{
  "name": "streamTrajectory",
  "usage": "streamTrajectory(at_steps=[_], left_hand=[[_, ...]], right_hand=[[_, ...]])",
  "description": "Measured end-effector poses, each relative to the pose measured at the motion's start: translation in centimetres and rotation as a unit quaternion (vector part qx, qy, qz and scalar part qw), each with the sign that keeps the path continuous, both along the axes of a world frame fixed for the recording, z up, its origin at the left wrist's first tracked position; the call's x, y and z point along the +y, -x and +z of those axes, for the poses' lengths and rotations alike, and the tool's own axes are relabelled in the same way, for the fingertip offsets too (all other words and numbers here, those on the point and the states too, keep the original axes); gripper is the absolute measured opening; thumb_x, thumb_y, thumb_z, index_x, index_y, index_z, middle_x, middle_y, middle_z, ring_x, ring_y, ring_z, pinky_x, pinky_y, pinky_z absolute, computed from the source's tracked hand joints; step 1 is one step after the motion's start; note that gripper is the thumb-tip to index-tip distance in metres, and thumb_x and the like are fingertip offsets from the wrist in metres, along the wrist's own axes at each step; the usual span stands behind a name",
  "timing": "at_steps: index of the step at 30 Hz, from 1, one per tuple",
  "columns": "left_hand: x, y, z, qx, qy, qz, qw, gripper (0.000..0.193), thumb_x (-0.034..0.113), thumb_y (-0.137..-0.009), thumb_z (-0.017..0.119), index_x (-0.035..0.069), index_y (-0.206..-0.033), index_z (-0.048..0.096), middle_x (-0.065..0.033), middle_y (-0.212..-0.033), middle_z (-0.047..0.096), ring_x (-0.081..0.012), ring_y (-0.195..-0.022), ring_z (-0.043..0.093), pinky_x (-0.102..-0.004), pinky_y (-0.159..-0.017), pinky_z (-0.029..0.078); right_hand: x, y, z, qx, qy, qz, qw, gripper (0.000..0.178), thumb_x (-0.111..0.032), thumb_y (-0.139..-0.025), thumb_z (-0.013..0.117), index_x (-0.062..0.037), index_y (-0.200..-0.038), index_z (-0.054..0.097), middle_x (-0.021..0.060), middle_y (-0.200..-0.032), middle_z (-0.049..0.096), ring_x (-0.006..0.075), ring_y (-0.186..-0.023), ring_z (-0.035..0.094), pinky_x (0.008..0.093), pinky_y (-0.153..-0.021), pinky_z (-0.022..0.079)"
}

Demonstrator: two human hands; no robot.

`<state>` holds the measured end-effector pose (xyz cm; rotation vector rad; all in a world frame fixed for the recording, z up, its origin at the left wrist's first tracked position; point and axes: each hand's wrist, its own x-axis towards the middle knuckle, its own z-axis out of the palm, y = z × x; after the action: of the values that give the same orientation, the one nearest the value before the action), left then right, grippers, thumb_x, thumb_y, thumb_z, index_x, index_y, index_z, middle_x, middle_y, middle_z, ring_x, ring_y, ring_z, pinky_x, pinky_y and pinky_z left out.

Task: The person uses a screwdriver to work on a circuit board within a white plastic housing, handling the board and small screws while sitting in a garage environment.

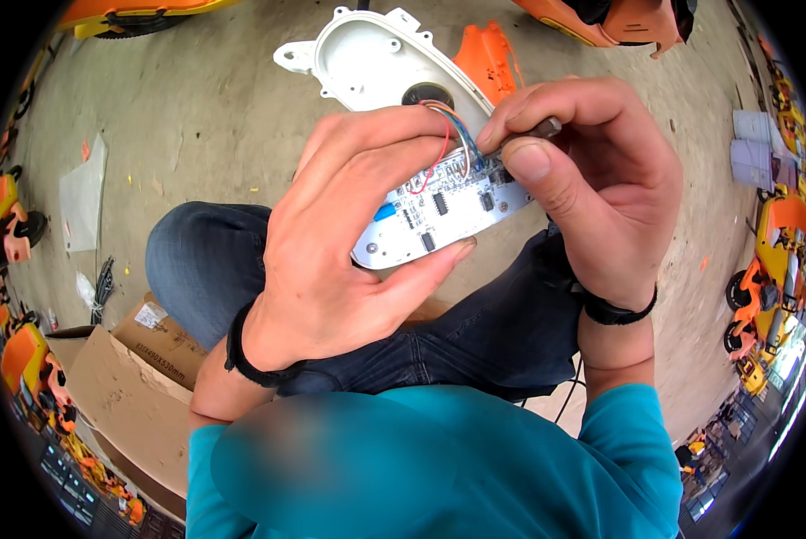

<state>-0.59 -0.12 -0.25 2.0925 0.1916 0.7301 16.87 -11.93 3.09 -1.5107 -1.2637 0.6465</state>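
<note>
My left hand (336, 225) is closed around a white circuit board (418, 220), its thumb under the near edge and its fingers across the far left side. Black chips and small parts cover the board's upper face. Thin coloured wires (461, 135) run from the board's far edge toward a dark round part (428, 93) on a white plastic housing (363, 63). Pinched between thumb and fingers, a short dark rod-like tool (545, 128) is in my right hand (605, 171). Its tip meets the board near the wire ends, where the fingers partly hide it.
An orange plastic part (488, 65) lies beside the housing. At the lower left stands an open cardboard box (129, 386); a clear plastic sheet (84, 198) and a dark cable bundle (104, 286) lie on the concrete floor. Orange-yellow ride-on toy vehicles (785, 234) line both sides.
</note>
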Motion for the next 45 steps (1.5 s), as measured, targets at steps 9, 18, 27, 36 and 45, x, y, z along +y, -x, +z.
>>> streamTrajectory(at_steps=[9,18,27,36,45], left_hand=[[-0.2,0.0,-0.2,0.003,0.005,-0.002,1.0,0.055,0.004,-0.063,0.077,-0.006,-0.113,0.057,-0.0208,-0.118,0.056,-0.0286,-0.105,0.059,-0.0361,-0.09,0.046],[-0.2,-0.1,-0.1,0.01,-0.014,-0.004,1.0,0.054,0.006,-0.064,0.077,-0.006,-0.113,0.057,-0.0201,-0.119,0.056,-0.0278,-0.105,0.058,-0.0358,-0.091,0.045],[-0.3,0.0,-0.2,0.012,-0.025,-0.004,1.0,0.053,0.009,-0.066,0.077,-0.005,-0.114,0.057,-0.02,-0.12,0.056,-0.0279,-0.108,0.057,-0.0354,-0.093,0.044],[-0.4,-0.1,-0.1,0.018,-0.02,0.002,1.0,0.053,0.011,-0.067,0.078,-0.004,-0.114,0.058,-0.0194,-0.119,0.057,-0.0278,-0.107,0.057,-0.0351,-0.093,0.044],[-0.4,-0.2,0.1,0.022,-0.031,0.0,0.999,0.054,0.009,-0.064,0.078,-0.004,-0.113,0.058,-0.0197,-0.117,0.057,-0.0276,-0.104,0.058,-0.0348,-0.09,0.045]], right_hand=[[0.2,0.6,0.1,0.076,-0.014,-0.012,0.997,0.016,-0.001,-0.086,0.064,0.0029,-0.1,0.057,0.0109,-0.092,0.065,0.0154,-0.088,0.062,0.0246,-0.079,0.049],[0.3,0.7,-1.3,0.177,-0.088,-0.013,0.98,0.016,-0.002,-0.086,0.065,0.0028,-0.099,0.057,0.01,-0.091,0.064,0.0141,-0.087,0.062,0.0246,-0.08,0.05],[0.4,0.7,-1.3,0.145,-0.076,-0.008,0.986,0.017,-0.003,-0.085,0.066,0.0024,-0.098,0.057,0.0091,-0.091,0.064,0.0136,-0.087,0.062,0.0244,-0.079,0.049],[0.4,0.3,-1.2,0.117,-0.062,-0.005,0.991,0.017,-0.003,-0.085,0.066,0.0021,-0.098,0.057,0.0082,-0.09,0.063,0.0131,-0.086,0.061,0.0243,-0.079,0.049],[0.5,-0.1,-1.2,0.091,-0.05,-0.001,0.995,0.017,-0.004,-0.085,0.067,0.0017,-0.098,0.057,0.0072,-0.089,0.063,0.0126,-0.086,0.061,0.0241,-0.078,0.049]])
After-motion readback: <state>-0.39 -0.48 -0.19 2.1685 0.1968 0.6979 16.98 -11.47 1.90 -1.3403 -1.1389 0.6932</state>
